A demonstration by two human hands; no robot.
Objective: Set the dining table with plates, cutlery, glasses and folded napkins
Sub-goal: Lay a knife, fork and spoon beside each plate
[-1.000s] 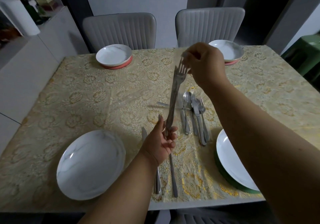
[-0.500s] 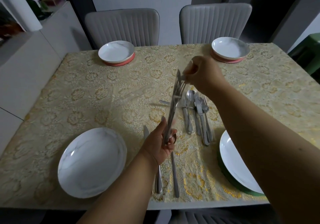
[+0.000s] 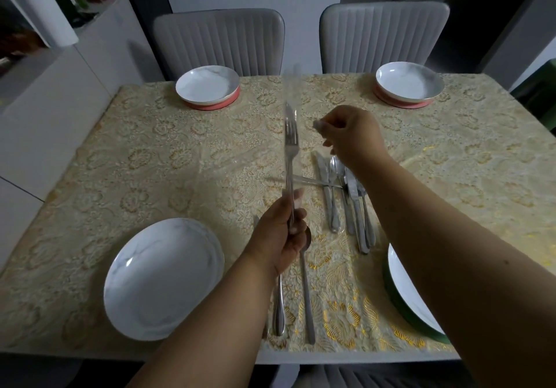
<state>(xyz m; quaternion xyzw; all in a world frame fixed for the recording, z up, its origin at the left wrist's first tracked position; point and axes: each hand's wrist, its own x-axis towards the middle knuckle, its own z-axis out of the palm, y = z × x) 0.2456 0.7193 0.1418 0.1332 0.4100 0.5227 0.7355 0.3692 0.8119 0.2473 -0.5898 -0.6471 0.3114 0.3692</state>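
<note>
One steel fork (image 3: 291, 147), upright, tines up, blurred | left hand (image 3: 282, 234) fingers grip handle | right hand (image 3: 350, 135) fingers curled, empty

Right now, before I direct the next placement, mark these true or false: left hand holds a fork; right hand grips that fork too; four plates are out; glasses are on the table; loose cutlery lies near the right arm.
1. The left hand holds a fork. True.
2. The right hand grips it too. False: it is apart from the fork.
3. Four plates are out. True.
4. Glasses stand on the table. False: none visible.
5. Loose cutlery lies near the right arm. True.
</note>
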